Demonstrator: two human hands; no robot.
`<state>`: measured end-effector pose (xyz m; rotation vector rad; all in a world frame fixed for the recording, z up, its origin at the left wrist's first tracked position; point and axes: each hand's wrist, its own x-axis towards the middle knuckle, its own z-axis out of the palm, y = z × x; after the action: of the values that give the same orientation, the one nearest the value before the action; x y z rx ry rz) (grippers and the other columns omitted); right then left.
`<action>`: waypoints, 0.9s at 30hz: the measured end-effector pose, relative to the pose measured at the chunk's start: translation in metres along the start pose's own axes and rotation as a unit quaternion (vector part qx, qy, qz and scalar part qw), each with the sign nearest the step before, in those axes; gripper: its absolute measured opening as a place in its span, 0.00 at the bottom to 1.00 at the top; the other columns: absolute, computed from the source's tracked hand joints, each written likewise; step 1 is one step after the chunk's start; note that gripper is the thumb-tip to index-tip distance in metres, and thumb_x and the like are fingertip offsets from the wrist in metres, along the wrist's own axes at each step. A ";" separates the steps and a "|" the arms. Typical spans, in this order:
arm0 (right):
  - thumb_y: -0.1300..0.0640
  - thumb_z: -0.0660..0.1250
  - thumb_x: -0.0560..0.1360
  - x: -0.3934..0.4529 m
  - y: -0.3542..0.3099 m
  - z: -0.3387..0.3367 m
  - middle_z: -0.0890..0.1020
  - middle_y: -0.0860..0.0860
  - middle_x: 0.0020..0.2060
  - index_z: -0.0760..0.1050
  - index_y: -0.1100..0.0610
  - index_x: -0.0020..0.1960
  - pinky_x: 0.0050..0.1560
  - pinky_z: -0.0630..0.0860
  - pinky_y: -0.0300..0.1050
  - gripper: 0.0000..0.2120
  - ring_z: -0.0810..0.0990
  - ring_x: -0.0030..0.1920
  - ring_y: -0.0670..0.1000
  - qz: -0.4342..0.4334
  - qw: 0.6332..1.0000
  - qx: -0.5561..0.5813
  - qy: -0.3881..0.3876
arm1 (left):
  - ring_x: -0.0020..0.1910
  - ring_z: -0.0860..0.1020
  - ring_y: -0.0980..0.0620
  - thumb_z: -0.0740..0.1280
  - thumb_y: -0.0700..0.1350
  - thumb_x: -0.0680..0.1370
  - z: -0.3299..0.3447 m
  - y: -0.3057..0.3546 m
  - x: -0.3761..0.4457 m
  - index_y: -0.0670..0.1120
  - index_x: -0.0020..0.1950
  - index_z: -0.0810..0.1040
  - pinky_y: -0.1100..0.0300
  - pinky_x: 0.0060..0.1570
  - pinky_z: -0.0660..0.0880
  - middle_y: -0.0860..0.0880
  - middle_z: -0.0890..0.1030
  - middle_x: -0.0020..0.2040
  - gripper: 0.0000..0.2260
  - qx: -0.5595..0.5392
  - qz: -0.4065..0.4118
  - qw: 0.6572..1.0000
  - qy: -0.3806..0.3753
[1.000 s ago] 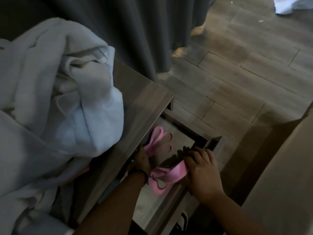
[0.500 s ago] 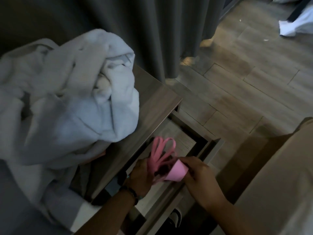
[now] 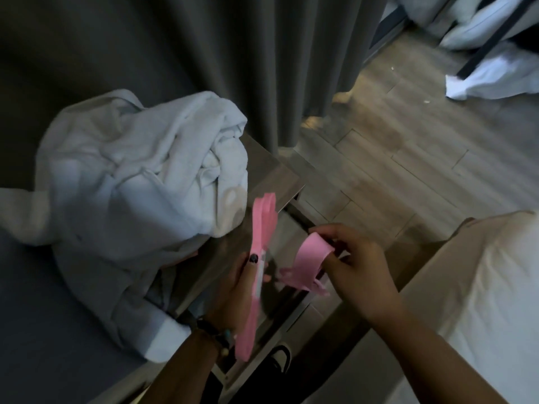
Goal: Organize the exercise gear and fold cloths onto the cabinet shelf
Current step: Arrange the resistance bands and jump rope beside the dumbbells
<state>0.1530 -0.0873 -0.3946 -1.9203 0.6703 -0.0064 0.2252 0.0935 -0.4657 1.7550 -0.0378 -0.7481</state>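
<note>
- Pink resistance bands (image 3: 256, 258) are being held above the open cabinet drawer (image 3: 288, 325), not yet stowed; we are gripping a bunched length in our left hand (image 3: 233, 284).
- Our right hand (image 3: 353, 266) is pinching a curled band end (image 3: 310, 258), apparently sorting loops.
- White towel (image 3: 140, 182) is lying crumpled, unfolded, on the cabinet top (image 3: 277, 173).
- We are judging most of the task as left.

Two hands (image 3: 233, 282), pink bands (image 3: 258, 228), one towel (image 3: 140, 182).

bedroom | curtain (image 3: 262, 68) | bedside cabinet (image 3: 274, 176) | bed (image 3: 481, 287)
</note>
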 end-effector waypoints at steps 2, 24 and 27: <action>0.65 0.67 0.71 0.003 -0.021 -0.004 0.77 0.36 0.45 0.72 0.38 0.47 0.41 0.80 0.40 0.21 0.78 0.46 0.43 0.000 1.000 0.003 0.005 | 0.45 0.81 0.62 0.61 0.53 0.75 -0.005 0.021 0.001 0.57 0.51 0.77 0.67 0.43 0.77 0.60 0.83 0.44 0.08 -0.034 0.021 0.999 0.001; 0.58 0.68 0.72 0.086 -0.218 0.014 0.76 0.43 0.37 0.72 0.50 0.47 0.32 0.70 0.35 0.07 0.75 0.37 0.42 -0.111 0.981 -0.160 -0.008 | 0.46 0.84 0.55 0.59 0.54 0.82 -0.127 0.158 0.037 0.54 0.59 0.79 0.61 0.38 0.80 0.53 0.84 0.51 0.12 -0.121 0.002 0.988 0.095; 0.55 0.69 0.73 0.100 -0.238 0.015 0.76 0.43 0.39 0.73 0.49 0.52 0.36 0.74 0.33 0.09 0.76 0.38 0.43 -0.131 0.971 -0.200 -0.023 | 0.47 0.83 0.55 0.58 0.54 0.82 -0.144 0.173 0.041 0.55 0.62 0.77 0.58 0.44 0.80 0.54 0.83 0.53 0.13 -0.117 -0.005 0.987 0.110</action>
<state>0.3483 -0.0511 -0.2291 -2.3807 0.4011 0.0084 0.3900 0.1436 -0.3142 1.6038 0.2012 -0.5378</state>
